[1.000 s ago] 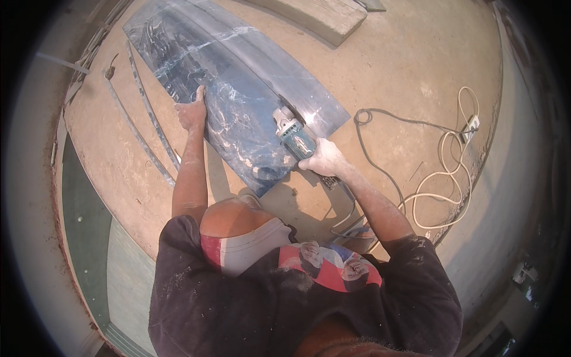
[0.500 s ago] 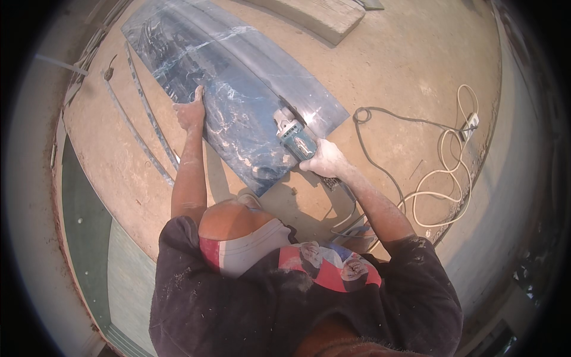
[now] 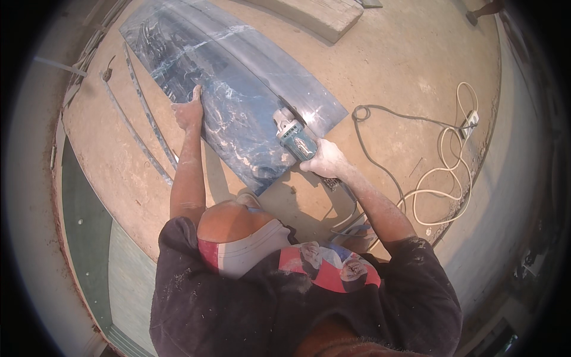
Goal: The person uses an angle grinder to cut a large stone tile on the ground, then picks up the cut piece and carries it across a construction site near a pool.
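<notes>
A long, dusty blue-grey sheet panel (image 3: 238,128), curved and narrowing at its far end in this view, lies on the floor ahead of me. My left hand (image 3: 190,111) grips its left edge, with the thumb on top and the fingers partly hidden beneath. My dust-whitened right hand (image 3: 326,159) is wrapped round the rear of a teal angle grinder (image 3: 297,140). The grinder's thin disc (image 3: 290,108) stands on edge at a dark line running lengthwise along the panel. Whether the disc spins cannot be made out.
Two narrow strips (image 3: 140,101) lie left of the panel. A thick wooden plank (image 3: 315,16) is at the far side. Right of me, a dark cord and a looped cream cable (image 3: 443,191) run to a white socket block (image 3: 470,124). Another person's foot (image 3: 473,18) shows at the far right.
Both hands, the grinder and the panel have hardly moved. Another person's foot and lower leg have come into view at the far right.
</notes>
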Demonstrator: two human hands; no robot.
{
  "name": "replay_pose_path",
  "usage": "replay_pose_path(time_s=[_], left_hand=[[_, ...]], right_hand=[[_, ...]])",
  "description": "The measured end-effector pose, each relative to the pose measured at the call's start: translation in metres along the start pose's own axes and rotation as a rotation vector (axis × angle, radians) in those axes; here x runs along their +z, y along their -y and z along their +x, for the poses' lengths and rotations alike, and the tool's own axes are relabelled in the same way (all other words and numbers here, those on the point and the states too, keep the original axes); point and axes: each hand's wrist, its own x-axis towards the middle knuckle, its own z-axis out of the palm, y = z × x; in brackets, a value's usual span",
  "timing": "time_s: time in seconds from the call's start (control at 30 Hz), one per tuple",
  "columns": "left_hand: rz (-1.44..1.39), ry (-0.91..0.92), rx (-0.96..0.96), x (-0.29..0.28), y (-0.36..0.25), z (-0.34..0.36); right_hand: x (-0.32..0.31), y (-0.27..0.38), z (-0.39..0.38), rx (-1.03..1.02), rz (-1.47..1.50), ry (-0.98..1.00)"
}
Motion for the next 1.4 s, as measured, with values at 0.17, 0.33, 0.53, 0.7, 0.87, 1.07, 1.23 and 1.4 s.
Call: replay_pose_path(time_s=[0.17,0.33,0.53,0.7,0.87,1.07,1.23,1.4], left_hand=[[-0.001,0.012,-0.001,-0.001,0.0,-0.001],[-0.013,0.01,0.011,-0.001,0.001,0.001],[-0.04,0.016,0.028,-0.003,-0.002,0.0],[0.116,-0.145,0.044,-0.01,-0.003,-0.021],[-0.347,0.088,0.449,-0.052,-0.037,-0.122],[-0.573,1.348,0.517,-0.13,-0.103,-0.299],[-0.645,1.529,0.306,-0.15,-0.166,-0.37],[-1.143,1.315,0.117,-0.083,-0.157,-0.413]], right_hand=[[0.002,-0.003,-0.001,-0.026,0.021,-0.017],[-0.007,0.005,-0.009,0.007,0.042,0.023],[-0.022,0.008,-0.011,-0.079,0.022,-0.057],[-0.069,0.02,-0.019,-0.106,-0.05,-0.15],[-0.129,0.021,-0.019,-0.092,-0.149,-0.199],[-0.167,0.031,-0.026,-0.181,-0.158,-0.232],[-0.159,0.024,-0.018,-0.239,-0.112,-0.204],[-0.153,0.008,-0.019,-0.318,-0.072,-0.211]])
